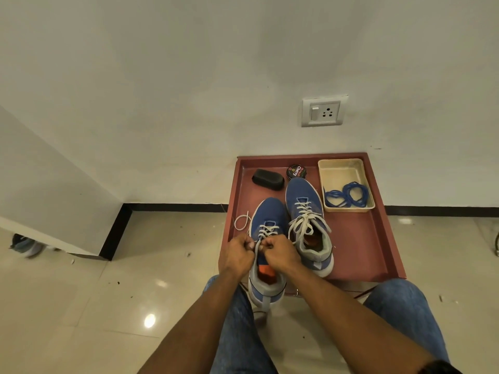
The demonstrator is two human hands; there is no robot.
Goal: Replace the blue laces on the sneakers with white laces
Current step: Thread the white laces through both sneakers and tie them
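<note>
The left shoe lies with its long axis running straight away from the person, toe toward the wall and heel overhanging the near edge of the table. Both hands meet over its midfoot, just below the last crossed rows of white lace. The left hand sits on the shoe's left side and the right hand on its right, knuckles almost touching, each with fingers curled and pinching a strand of that lace. So the work sits directly under the hands, neither arm reaching further than the other, and the remaining eyelets lie toward the person, along the shoe's axis toward the heel.

A loose loop of the white lace trails off the shoe's left side onto the table, nearer the left hand. I judge that slack must be drawn through from that side as the lacing goes on toward the collar.

The right shoe stands just beside, parallel, already laced in white with its ends hanging loose. The blue laces lie coiled in a tray at the table's far right corner, well apart from the hands. The task looks well along: what is left appears to be the upper rows of the left shoe.
</note>
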